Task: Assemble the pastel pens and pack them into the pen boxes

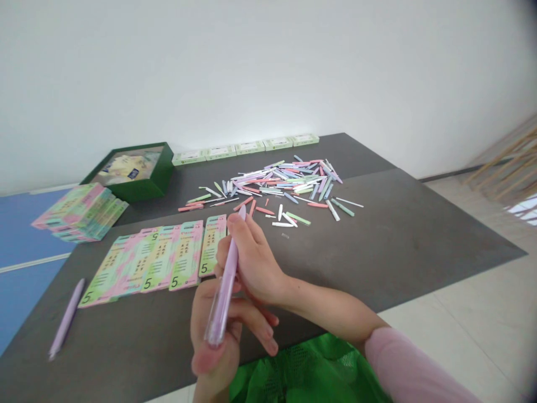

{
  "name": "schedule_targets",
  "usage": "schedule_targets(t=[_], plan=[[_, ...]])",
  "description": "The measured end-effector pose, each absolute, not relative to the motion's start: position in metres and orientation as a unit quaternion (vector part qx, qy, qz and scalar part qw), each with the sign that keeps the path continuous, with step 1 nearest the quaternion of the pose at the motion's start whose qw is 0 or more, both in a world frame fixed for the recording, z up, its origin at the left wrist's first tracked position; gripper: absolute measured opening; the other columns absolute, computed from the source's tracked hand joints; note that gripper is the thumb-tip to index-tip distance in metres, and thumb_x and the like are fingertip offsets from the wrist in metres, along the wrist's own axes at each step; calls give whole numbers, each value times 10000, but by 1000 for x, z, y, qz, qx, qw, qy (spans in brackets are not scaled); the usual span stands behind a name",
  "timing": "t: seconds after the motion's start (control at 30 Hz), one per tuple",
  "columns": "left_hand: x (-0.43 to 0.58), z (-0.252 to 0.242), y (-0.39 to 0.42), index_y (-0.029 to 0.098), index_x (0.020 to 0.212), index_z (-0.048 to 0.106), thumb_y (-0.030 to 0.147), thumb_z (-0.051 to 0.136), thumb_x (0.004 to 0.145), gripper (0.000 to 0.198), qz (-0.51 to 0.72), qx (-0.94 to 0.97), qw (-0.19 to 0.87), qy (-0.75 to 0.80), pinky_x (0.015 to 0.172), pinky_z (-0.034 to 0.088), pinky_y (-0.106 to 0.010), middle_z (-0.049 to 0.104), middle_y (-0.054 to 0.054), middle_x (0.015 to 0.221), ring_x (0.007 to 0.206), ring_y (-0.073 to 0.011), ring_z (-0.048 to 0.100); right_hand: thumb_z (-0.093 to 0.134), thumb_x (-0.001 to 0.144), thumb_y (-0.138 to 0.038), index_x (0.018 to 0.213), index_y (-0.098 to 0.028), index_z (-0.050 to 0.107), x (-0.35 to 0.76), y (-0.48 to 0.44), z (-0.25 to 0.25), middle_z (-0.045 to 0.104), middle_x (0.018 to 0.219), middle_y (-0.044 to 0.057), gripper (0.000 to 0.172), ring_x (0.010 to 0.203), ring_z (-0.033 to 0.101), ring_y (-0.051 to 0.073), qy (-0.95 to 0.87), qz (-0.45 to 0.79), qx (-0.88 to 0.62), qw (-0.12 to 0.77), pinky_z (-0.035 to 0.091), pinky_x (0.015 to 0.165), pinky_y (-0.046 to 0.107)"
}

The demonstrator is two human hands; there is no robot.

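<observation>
A lilac pen [229,266] with a clear section at its near end slants up in front of me, held between both hands. My right hand [260,266] is closed around its upper half, thumb along the barrel. Below, my left hand [235,333] grips the clear end, its thumb pressed on the bottom tip and some fingers loosely curled. A second lilac pen [67,319] lies alone on the dark table [138,347] at the left. Just beyond my hands are several pink-and-green cards or flat packs [184,254] marked 5, some overlapping.
Farther back spreads a loose heap of coloured pen parts [285,179]. Pale green boxes [250,147] line the wall. At the left, a dark green box [146,189] holds plastic-wrapped items, beside stacked pink-and-green packs [86,212]. The table's right corner [520,253] juts out over tiled floor.
</observation>
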State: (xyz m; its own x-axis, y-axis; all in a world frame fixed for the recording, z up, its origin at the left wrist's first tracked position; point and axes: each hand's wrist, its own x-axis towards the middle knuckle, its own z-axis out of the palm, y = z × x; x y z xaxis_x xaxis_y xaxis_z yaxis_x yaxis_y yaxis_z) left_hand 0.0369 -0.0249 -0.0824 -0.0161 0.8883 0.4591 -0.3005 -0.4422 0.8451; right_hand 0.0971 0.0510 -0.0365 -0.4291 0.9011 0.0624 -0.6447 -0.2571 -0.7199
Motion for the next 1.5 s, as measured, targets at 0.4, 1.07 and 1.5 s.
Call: schedule_targets(t=[0.4, 1.07, 1.5], plan=[[47, -77, -26, 345, 1129, 598, 751, 382, 802, 564, 669, 504, 459, 296, 503, 583, -286, 719, 14, 559, 347, -182, 616, 401, 954, -520, 830, -269, 313, 98, 50, -36, 377, 383, -169, 293, 251, 265, 57, -367, 742, -151, 540, 258, 280, 155], [-4, -105, -27, 247, 1004, 487, 728, 425, 822, 518, 719, 418, 307, 462, 412, 556, -416, 670, 1, 471, 340, -245, 588, 310, 940, -519, 753, -236, 380, 185, 111, -167, 480, 476, -26, 346, 386, 433, 123, -834, 100, -301, 452, 329, 391, 239], [9, -99, -29, 239, 1032, 516, 626, 498, 846, 429, 703, 453, 310, 452, 439, 536, -352, 706, -11, 546, 387, -222, 609, 344, 962, -523, 848, -269, 285, 166, 99, -51, 384, 475, -126, 284, 350, 368, 79, -484, 383, -331, 714, 325, 394, 201]])
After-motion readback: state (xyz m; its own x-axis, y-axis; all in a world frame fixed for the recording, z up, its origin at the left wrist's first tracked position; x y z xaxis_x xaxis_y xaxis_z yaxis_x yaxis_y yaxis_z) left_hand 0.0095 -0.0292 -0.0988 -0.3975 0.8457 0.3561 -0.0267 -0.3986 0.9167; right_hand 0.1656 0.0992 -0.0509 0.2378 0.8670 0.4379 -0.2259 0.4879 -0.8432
